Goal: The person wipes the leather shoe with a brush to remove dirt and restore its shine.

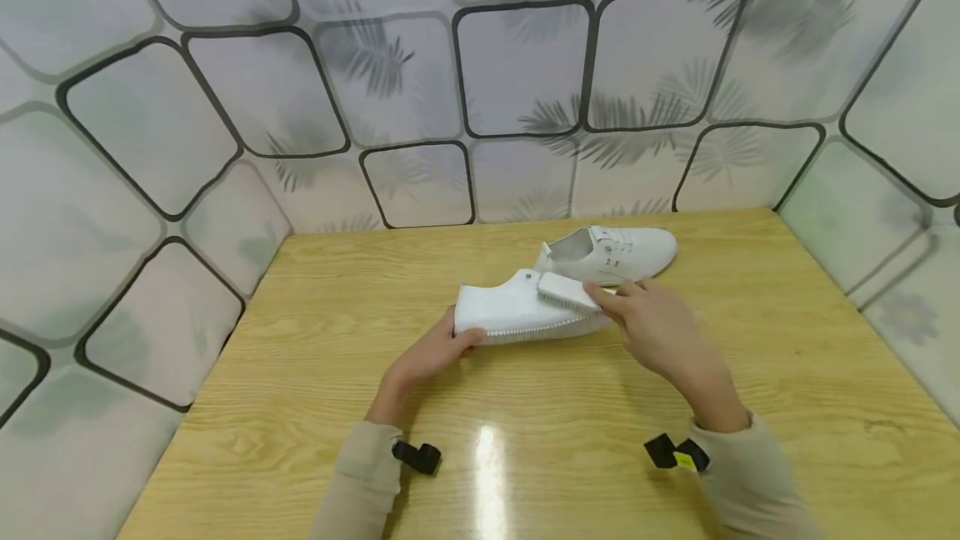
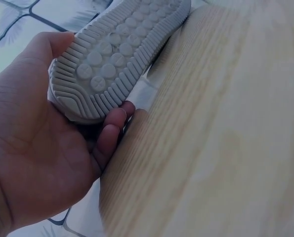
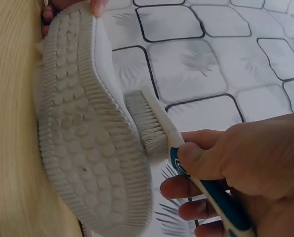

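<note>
A white shoe (image 1: pixel 498 309) is held by the heel in my left hand (image 1: pixel 431 350), tilted on its side above the wooden table. Its ridged, studded sole (image 2: pixel 119 54) faces the left wrist camera, thumb on one edge and fingers on the other. My right hand (image 1: pixel 660 327) grips a scrub brush (image 3: pixel 159 118) by its white and blue handle (image 3: pixel 218 205). The white bristles (image 3: pixel 147 123) lie against the side of the shoe's upper, just above the sole edge. In the head view the brush head covers part of the shoe's front, and my right hand hides the toe.
A second white shoe (image 1: pixel 630 252), laced, stands behind the held one, toe to the right. The wooden table (image 1: pixel 322 290) ends at patterned walls (image 1: pixel 517 65) at the back and both sides. Black straps with small devices (image 1: pixel 417 457) sit on both wrists.
</note>
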### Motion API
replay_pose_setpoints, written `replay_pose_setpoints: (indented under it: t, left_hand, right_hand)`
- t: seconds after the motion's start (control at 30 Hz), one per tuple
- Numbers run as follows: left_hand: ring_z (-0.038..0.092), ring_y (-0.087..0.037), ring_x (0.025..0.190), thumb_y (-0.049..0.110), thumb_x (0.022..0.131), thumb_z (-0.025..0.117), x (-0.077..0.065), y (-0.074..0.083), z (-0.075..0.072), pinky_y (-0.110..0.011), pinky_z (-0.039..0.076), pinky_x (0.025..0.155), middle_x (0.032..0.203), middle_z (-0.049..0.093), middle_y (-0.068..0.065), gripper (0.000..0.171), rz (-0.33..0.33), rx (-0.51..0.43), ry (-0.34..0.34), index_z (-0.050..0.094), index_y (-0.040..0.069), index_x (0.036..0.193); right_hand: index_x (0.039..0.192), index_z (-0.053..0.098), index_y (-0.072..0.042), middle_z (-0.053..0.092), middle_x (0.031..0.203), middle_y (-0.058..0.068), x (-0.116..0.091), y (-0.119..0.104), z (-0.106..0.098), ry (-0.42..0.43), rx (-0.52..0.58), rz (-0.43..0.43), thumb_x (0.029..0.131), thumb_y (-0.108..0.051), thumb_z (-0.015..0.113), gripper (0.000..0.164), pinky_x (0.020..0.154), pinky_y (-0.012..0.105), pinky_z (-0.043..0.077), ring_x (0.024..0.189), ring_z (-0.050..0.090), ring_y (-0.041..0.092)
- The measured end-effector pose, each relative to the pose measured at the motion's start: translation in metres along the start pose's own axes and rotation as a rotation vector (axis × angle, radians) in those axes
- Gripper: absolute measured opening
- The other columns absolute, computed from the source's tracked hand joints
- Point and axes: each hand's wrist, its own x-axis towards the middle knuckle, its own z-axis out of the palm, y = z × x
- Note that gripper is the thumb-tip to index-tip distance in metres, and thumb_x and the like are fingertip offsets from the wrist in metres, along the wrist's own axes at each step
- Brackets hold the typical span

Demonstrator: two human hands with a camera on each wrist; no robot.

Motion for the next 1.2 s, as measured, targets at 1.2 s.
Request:
replay_pose_setpoints:
  t: [1.2]
  left_hand:
    - [0.041, -0.017, 0.071, 0.036, 0.104, 0.052, 0.008, -0.005, 0.003, -0.028, 0.039, 0.067, 0.084, 0.042, -0.007, 0.031, 0.043, -0.044, 0.030, 0.043, 0.011, 0.122]
  right_hand:
    - [0.133, 0.064, -0.021, 0.063, 0.086, 0.011, -0.002, 0.013, -0.013, -0.032, -0.008, 0.045, 0.097, -0.007, 0.058, 0.039, 0.064, 0.040, 0.040, 0.075, 0.049, 0.028]
